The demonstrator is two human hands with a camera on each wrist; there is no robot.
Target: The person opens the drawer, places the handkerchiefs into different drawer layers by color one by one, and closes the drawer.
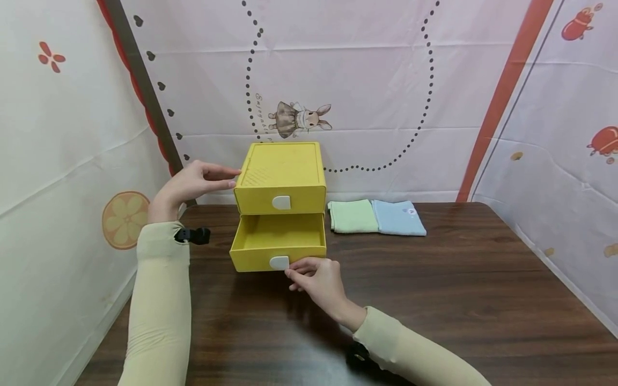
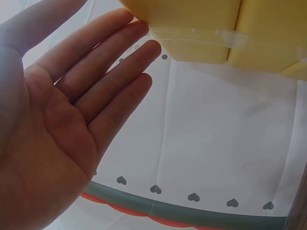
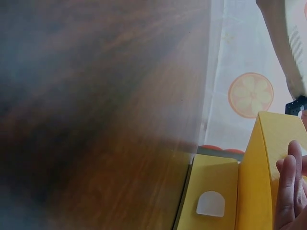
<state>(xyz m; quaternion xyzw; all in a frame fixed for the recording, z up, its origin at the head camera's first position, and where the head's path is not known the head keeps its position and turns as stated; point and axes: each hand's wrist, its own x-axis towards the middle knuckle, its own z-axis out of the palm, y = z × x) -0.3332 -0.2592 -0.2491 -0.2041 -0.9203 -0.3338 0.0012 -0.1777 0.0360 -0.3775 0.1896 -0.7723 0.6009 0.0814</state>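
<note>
A yellow two-drawer box [image 1: 282, 171] stands on the dark wooden table [image 1: 458, 279]. Its upper drawer is closed and carries a white tab [image 1: 281, 202]. The lower drawer [image 1: 277, 241] is pulled out and looks empty. My left hand [image 1: 219, 177] lies flat with straight fingers against the box's upper left side; in the left wrist view the open palm [image 2: 62, 110] touches the yellow box [image 2: 201, 28] with its fingertips. My right hand [image 1: 296, 272] grips the lower drawer's front beside its white tab [image 1: 279, 262]. In the right wrist view its fingers [image 3: 290, 191] curl on the yellow drawer front [image 3: 254, 191].
A folded green cloth [image 1: 353, 216] and a folded blue cloth [image 1: 398, 217] lie side by side just right of the box. Printed fabric walls close in the table at the back, left and right.
</note>
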